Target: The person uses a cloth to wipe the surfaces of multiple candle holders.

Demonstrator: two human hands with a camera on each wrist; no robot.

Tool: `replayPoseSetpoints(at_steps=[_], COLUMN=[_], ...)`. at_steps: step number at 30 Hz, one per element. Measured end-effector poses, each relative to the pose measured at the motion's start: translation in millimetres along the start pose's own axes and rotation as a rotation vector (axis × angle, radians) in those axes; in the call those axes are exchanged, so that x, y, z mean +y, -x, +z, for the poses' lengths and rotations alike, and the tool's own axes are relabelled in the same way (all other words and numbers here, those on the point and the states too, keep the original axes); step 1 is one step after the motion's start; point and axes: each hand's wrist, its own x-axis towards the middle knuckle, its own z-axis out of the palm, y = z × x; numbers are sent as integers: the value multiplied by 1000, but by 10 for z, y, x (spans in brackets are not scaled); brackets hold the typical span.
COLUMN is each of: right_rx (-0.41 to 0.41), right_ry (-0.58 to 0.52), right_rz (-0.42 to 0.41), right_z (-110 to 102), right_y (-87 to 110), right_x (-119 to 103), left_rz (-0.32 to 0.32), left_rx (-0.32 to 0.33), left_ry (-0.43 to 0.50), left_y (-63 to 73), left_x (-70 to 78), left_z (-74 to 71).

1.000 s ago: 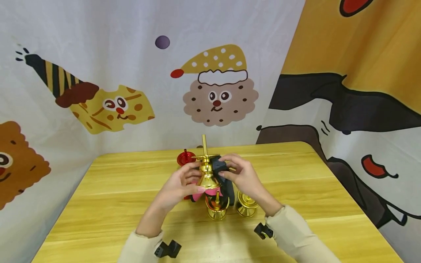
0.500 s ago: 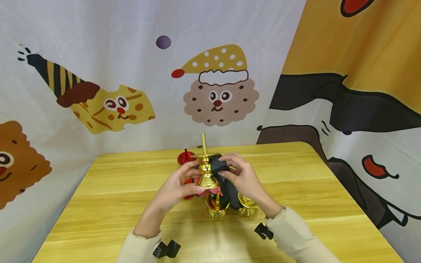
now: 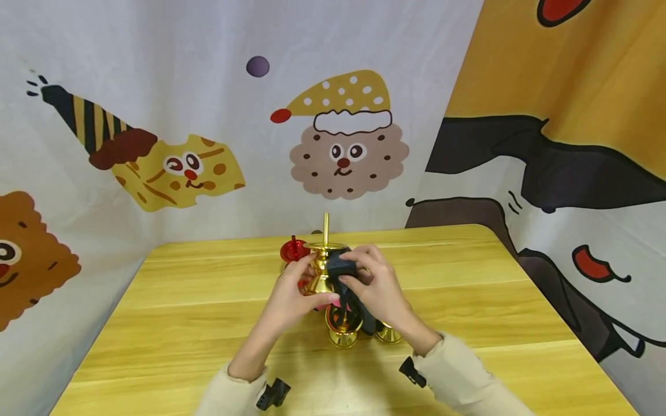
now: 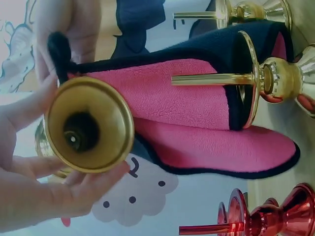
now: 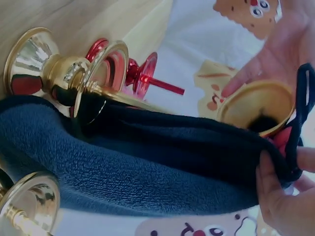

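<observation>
My left hand (image 3: pixel 291 292): curled round a gold candlestick (image 3: pixel 318 285), lower centre. My right hand (image 3: pixel 378 286): pinching a dark cloth (image 3: pixel 340 267) (pink-lined) over its right side. Below: front gold stand (image 3: pixel 343 338); right gold stand (image 3: pixel 388 334), my wrist part-hiding it. Upper left: red stand (image 3: pixel 294 251).

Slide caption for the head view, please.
Left hand holds a gold candlestick, right hand a dark cloth, over a wooden table.

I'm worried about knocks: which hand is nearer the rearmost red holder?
Left. The left hand is just in front of the red holder; the right hand is farther right, pinching the dark cloth.
</observation>
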Motion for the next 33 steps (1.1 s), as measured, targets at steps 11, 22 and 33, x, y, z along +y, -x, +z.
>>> replayPoseSetpoints(at_steps=[11,22,33], right_rx=[-83,-25,-51], right_ry=[-219,-51,-162], right_rz=[109,88,59], right_z=[-103,-48,-86], right_y=[-49,-26,-33], right_x=[79,-27,-65], left_rz=[-25,2,-48], left_rx=[-239,-201,-170], left_ry=[427,288,322], left_y=[-11,-13,11], left_x=[-77,-71,3], left_z=[-165,-114,-124])
